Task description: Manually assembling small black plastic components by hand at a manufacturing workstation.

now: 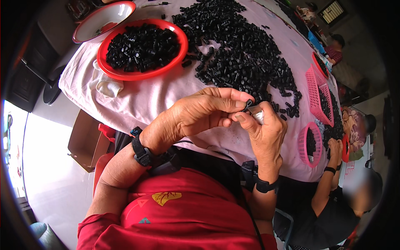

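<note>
Black small part pinched in left hand fingertips at frame centre; right hand grips a silvery piece against it. Red bowl, upper left, is heaped with parts, while a larger loose pile on the pink cloth looks unprocessed: roughly a third done.

You have one view only, from the camera on your head, looking steeply down over your chest and forearms. It sits close: your left hand and right hand meet near the middle of the picture, large and sharp. Beyond them the camera faces the cloth-covered table, whose far end climbs to the top edge. The red bowl of black parts lies far left, the pink baskets far right. The fisheye bends the table edge and darkens the rim.
</note>
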A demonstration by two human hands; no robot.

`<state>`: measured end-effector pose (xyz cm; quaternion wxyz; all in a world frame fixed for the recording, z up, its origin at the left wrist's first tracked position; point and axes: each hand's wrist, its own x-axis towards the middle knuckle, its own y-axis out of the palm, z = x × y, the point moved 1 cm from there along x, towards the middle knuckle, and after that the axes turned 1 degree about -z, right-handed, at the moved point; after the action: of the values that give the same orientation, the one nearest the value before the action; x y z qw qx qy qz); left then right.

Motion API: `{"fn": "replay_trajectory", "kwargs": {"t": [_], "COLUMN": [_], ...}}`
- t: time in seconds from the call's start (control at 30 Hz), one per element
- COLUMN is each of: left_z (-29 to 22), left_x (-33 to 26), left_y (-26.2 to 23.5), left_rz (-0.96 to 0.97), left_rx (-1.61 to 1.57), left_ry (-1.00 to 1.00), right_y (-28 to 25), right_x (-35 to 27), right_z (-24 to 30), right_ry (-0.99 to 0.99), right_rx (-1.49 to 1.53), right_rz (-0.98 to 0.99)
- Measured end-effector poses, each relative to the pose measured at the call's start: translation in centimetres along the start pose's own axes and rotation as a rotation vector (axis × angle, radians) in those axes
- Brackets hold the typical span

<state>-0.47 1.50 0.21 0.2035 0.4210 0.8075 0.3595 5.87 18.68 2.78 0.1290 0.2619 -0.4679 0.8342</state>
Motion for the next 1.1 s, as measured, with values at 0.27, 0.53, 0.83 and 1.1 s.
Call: {"fn": "replay_trajectory", "kwargs": {"t": [0.27,0.53,0.83,1.1], "left_z": [0.07,0.34,0.53,0.38], "left_x": [0.03,0.25,0.32,0.27], "left_y": [-0.21,-0.53,-0.53,-0.49], "left_rz": [-0.026,-0.009,-0.024,-0.027], "left_rx": [-0.012,-0.016,-0.019,-0.032], "left_ry": [-0.004,0.002,-0.002,0.006], "right_y": [0.17,0.78,0.74,0.29], "right_x": [0.11,-0.19,-0.11,-0.02], "right_z": [0.20,-0.62,-0.53,0.28], "right_ry": [0.014,-0.012,-0.009,-0.013], "right_rx": [0.014,-0.026,0.029,0.108], "right_rz": [-0.004,-0.013,-0.048,-0.039]}}
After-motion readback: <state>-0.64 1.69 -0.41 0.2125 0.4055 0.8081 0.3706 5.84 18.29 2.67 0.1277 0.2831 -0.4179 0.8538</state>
